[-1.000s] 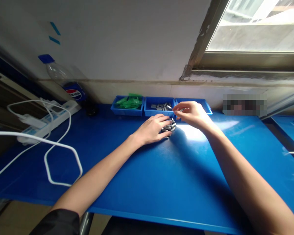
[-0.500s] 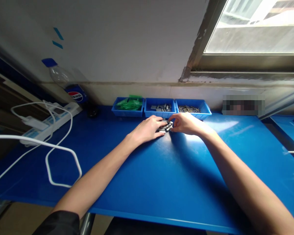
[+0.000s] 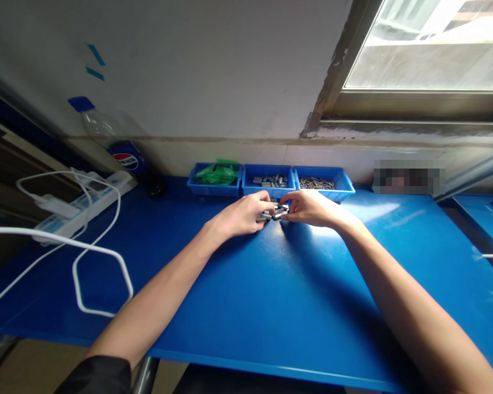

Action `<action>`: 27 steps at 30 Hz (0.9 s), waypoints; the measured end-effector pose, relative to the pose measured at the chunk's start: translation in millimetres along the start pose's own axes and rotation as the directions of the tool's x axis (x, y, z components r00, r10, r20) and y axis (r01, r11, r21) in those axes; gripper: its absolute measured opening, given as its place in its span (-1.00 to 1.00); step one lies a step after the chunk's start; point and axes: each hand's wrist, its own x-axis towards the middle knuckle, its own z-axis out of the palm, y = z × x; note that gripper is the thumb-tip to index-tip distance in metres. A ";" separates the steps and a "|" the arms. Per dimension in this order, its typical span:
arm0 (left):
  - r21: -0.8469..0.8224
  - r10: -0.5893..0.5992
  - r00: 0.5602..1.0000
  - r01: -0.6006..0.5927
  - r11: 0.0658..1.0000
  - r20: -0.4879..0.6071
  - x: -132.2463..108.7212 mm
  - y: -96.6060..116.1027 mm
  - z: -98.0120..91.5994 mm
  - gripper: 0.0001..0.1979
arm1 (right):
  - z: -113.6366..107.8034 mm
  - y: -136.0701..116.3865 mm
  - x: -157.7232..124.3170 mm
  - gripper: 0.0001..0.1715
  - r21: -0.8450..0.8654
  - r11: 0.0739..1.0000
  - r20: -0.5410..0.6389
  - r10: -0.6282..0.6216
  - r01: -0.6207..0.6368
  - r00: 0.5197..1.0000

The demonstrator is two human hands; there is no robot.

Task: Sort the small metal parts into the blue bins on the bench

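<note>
A small cluster of silver-grey metal pieces (image 3: 280,211) lies on the blue table in front of the middle bin, with dark gaps between them. From the left, my left hand (image 3: 248,212) curls its fingers around some of these pieces. My right hand (image 3: 310,208) comes in from the other side, its thumb and fingers bent together at the cluster's right edge and gripping a piece there. The fingertips partly hide the pieces. More of the same kind lie in the middle blue bin (image 3: 267,191), just beyond my hands.
The left blue bin (image 3: 214,190) contains green plastic bags (image 3: 217,174). Thin metal pins or screws (image 3: 316,183) fill the right blue bin (image 3: 340,192). At left stand a cola bottle (image 3: 125,158) and a power strip (image 3: 57,223) with white cables (image 3: 123,271). A window (image 3: 427,68) is at upper right.
My left hand has drawn slightly left and its fingers have curled in more. The metal pieces have spread a little apart. My right hand stays almost where it was.
</note>
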 end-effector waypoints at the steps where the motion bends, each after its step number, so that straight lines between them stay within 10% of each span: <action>1: -0.004 0.004 1.000 -0.004 1.000 0.004 0.1 0.5 -2.0 -0.70 | -1.3 0.3 -0.7 -0.62 0.000 1.000 0.005 0.001 -0.001 1.000; 14: -0.638 -0.307 0.915 0.074 0.767 -0.262 9.7 9.5 -9.5 -0.72 | -20.9 -1.1 -10.2 -0.63 0.367 0.929 0.031 0.037 -0.046 0.999; 21: -0.862 -0.524 0.800 0.019 0.507 -0.291 15.2 17.8 2.2 -0.55 | -6.7 -2.8 -6.1 -0.54 0.893 0.449 0.052 -0.007 -0.044 0.999; 27: -0.914 -0.637 0.727 0.031 0.405 -0.258 17.3 23.0 6.5 -0.52 | -2.5 -4.8 -3.9 -0.58 0.955 0.295 0.036 -0.043 -0.022 0.998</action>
